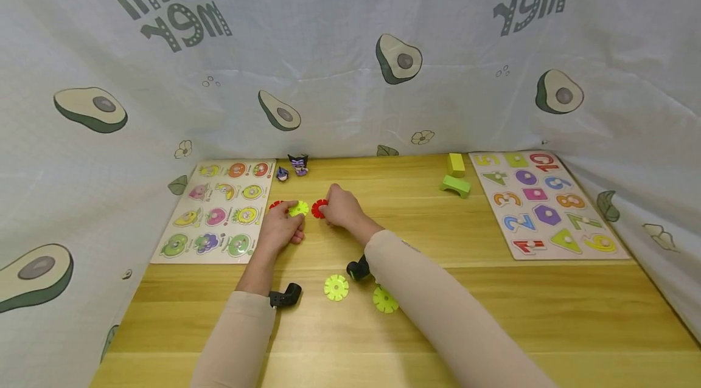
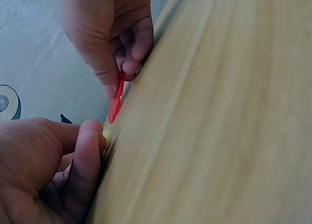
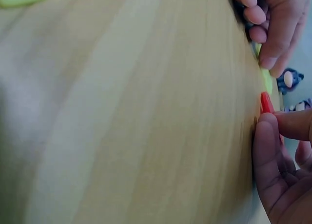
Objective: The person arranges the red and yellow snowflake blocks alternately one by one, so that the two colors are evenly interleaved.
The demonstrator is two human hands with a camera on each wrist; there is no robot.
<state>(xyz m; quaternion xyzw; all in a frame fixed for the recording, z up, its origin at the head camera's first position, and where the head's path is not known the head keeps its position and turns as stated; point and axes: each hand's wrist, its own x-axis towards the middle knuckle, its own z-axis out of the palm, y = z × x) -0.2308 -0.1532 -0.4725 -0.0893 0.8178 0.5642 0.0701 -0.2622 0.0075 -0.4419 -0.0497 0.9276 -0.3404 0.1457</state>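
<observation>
Apparent joining step: my right grip [image 1: 344, 208] pinches a red disc [image 1: 318, 209] at three o'clock from the yellow disc [image 1: 299, 209] my left grip [image 1: 280, 231] pinches, and next, I judge, their rims need aligning.

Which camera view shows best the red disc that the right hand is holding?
The head view: there the red disc shows its notched face, partly covered by the right hand. The left wrist view shows it nearly edge-on; the right wrist view shows only small parts, the hand hiding the rest.
</observation>
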